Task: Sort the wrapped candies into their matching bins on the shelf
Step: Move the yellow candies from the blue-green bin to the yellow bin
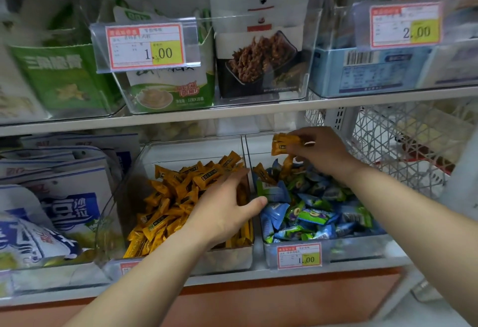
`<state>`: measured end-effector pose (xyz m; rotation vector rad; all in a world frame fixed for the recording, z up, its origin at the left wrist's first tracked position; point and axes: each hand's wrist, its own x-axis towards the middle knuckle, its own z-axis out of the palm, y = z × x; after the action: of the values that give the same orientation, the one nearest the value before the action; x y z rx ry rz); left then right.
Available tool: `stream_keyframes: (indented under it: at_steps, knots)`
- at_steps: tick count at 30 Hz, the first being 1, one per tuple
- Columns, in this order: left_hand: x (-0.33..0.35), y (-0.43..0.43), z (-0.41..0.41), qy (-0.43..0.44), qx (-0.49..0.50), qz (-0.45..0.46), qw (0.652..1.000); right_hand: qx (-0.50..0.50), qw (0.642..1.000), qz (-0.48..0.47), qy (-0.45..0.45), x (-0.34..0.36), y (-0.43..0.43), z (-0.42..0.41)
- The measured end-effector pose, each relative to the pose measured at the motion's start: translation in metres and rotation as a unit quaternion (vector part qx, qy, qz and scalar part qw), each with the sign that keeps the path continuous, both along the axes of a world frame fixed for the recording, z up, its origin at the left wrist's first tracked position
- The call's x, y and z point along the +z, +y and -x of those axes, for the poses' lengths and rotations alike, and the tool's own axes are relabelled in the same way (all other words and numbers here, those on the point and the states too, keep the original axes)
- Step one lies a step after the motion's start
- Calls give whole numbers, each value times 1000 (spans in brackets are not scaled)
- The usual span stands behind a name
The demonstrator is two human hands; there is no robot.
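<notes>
Two clear bins stand side by side on the lower shelf. The left bin point(124, 189) is full of orange wrapped candies point(170, 197). The right bin point(357, 249) holds blue and green wrapped candies point(315, 213), with a few orange ones point(262, 174) lying among them at the back. My right hand point(323, 149) is above the back of the right bin and pinches a few orange candies point(283, 143). My left hand point(227, 207) hovers flat over the left bin, fingers straight, its thumb reaching over the divider.
A price tag point(299, 255) hangs on the right bin's front. Blue and white snack bags point(59, 197) fill the shelf at the left. A white wire basket point(403, 145) stands at the right. The upper shelf carries clear bins of boxed snacks point(258, 63).
</notes>
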<state>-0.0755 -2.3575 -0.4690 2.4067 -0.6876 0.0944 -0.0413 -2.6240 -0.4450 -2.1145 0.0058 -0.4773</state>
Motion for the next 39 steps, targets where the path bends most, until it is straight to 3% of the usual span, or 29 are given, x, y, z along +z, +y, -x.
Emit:
stream_keyframes:
  at_steps: [4, 10, 14, 17, 20, 23, 25, 27, 31, 34, 39]
  knots:
    - [4, -8, 0, -40, 21, 21, 999, 52, 983, -175, 16, 9, 13, 22]
    - [21, -28, 7, -85, -16, 152, 985, 183, 944, -265, 66, 23, 42, 49]
    - [31, -23, 2, -125, -37, 193, 972, 235, 937, -239, 97, 25, 57, 54]
    - [33, -5, -10, -97, 26, 172, 980, 123, 982, -100, 102, 27, 48, 35]
    - [26, 26, -25, -56, 97, 99, 989, 51, 994, 15, 98, 20, 24, 5]
    - [19, 42, -31, -59, 139, -54, 987, 127, 979, 89, 136, 3, 12, -21]
    - [19, 36, -28, -79, 119, -52, 988, 174, 961, 140, 161, -4, 16, -35]
    - [19, 24, -18, -42, 77, -22, 996, 212, 940, 159, 214, -7, 23, -45]
    - [2, 10, -7, -71, 36, -91, 993, 246, 902, 242, 258, -16, 33, -57]
    - [-3, 12, -11, -69, 27, -96, 993, 219, 920, 244, 216, -19, 33, -59]
    - [-5, 14, -11, -62, 25, -98, 993, 145, 967, 139, 154, -11, 22, -58]
